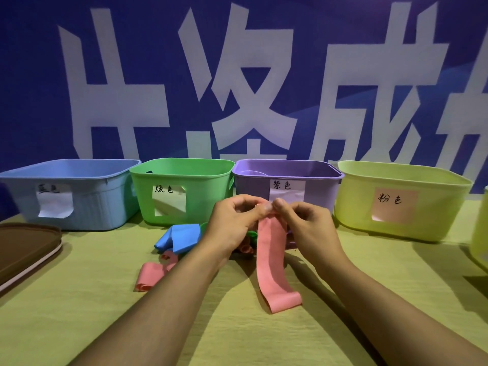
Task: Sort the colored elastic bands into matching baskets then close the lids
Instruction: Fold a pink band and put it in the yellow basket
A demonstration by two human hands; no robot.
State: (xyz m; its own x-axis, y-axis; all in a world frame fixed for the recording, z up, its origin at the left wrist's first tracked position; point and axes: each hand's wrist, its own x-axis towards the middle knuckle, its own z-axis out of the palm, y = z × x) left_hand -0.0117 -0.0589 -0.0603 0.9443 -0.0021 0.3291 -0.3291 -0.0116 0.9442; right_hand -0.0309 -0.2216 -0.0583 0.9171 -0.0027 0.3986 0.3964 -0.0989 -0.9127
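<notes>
Left hand (235,220): pinches top of pink band (272,260)
Right hand (306,223): pinches the same top edge
Band: hangs below both grips, end on table (79,326)
Purple basket (287,178): just behind the grips

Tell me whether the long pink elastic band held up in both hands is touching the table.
Touching. In the head view the long pink elastic band hangs from both hands and its lower loop lies on the yellow-green table.

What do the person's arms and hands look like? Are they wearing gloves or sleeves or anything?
No gloves and no sleeves show. Both forearms are bare from the bottom of the picture up to the wrists. The left hand and the right hand are bare too, with short, plain fingernails. I can't see any rings, watches or bracelets.
</notes>
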